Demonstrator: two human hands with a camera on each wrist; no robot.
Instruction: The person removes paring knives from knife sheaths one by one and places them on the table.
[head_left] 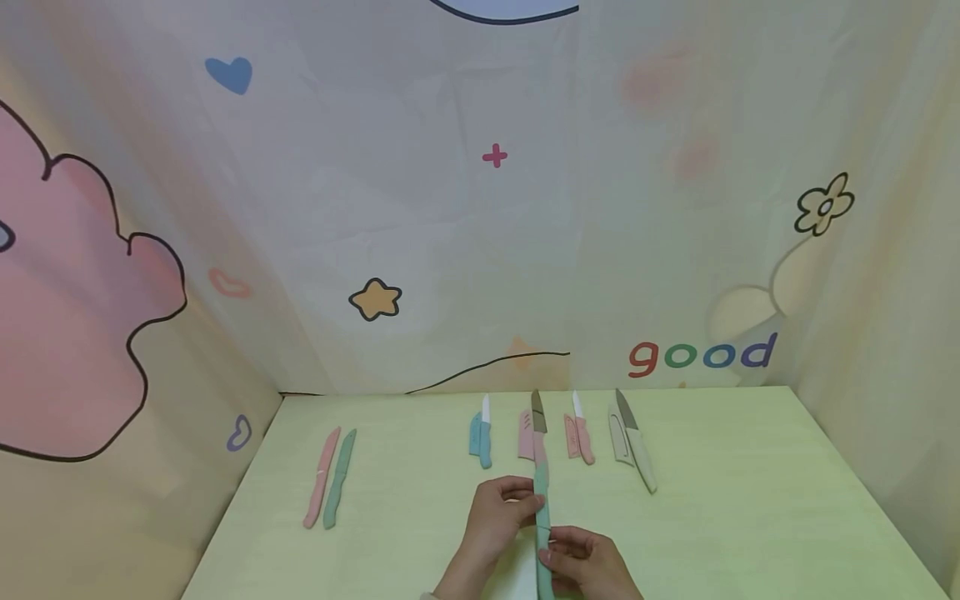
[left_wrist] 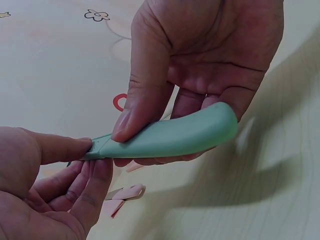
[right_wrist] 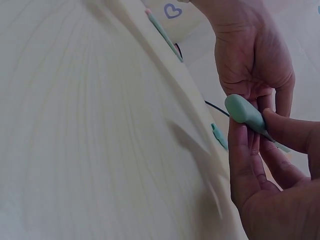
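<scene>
A green knife in a matching green sheath (head_left: 542, 500) is held above the near part of the table by both hands. My left hand (head_left: 495, 517) pinches the sheath end between thumb and fingers. The right hand (head_left: 588, 562) grips the green handle (left_wrist: 175, 135), with the thumb on top and fingers beneath in the left wrist view. A thin seam shows where sheath and handle meet; no blade is visible there. In the head view, the green knife's far end overlaps the handle of a pink knife (head_left: 540, 446). The right wrist view shows the rounded handle end (right_wrist: 242, 109).
On the table (head_left: 412, 500), a pink knife (head_left: 322, 475) and a green knife (head_left: 340, 479) lie at left. Farther back are a blue knife (head_left: 485, 442), a small pink knife (head_left: 583, 433) and a pale knife (head_left: 637, 450), blades bare, each beside its sheath. A patterned curtain stands behind.
</scene>
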